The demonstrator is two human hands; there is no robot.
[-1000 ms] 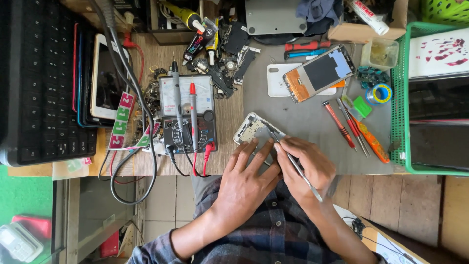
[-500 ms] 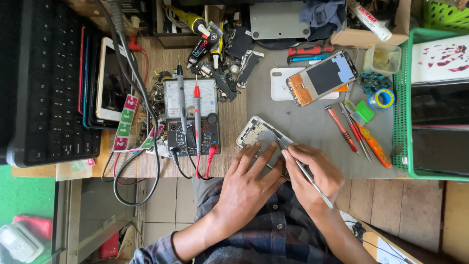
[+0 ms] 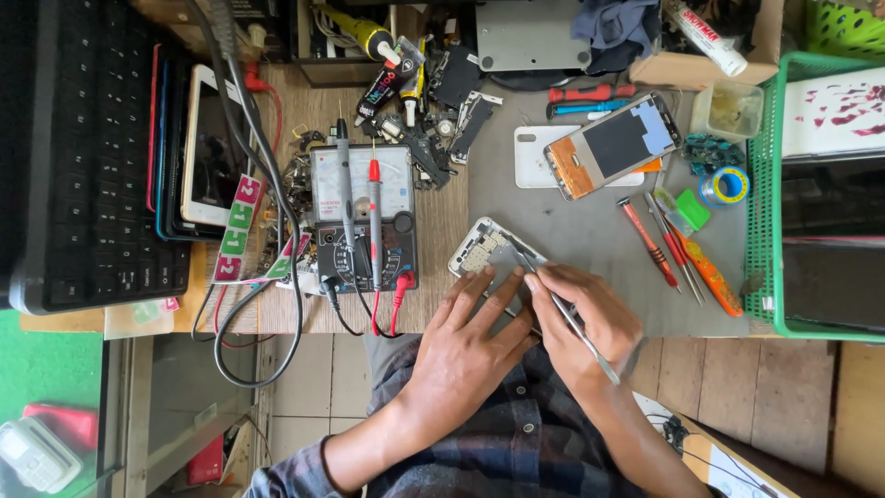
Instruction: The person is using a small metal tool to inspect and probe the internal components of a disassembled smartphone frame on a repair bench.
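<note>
An opened phone body (image 3: pixel 487 251) lies at the front edge of the grey work mat (image 3: pixel 590 231). My left hand (image 3: pixel 470 341) rests flat over its near end, fingers spread and pressing it down. My right hand (image 3: pixel 590 323) grips metal tweezers (image 3: pixel 562 309), whose tips reach into the phone's upper part. The phone's lower half is hidden under both hands.
An analog multimeter (image 3: pixel 361 217) with red and black probes sits left of the phone. Screwdrivers (image 3: pixel 678 254) lie to the right, beside a green basket (image 3: pixel 765 221). A second opened phone (image 3: pixel 613 143), loose parts, a keyboard (image 3: pixel 74 157) and stacked phones surround the mat.
The hands and tweezers stay on the phone with only slight shifts. The camera view has drifted a little.
</note>
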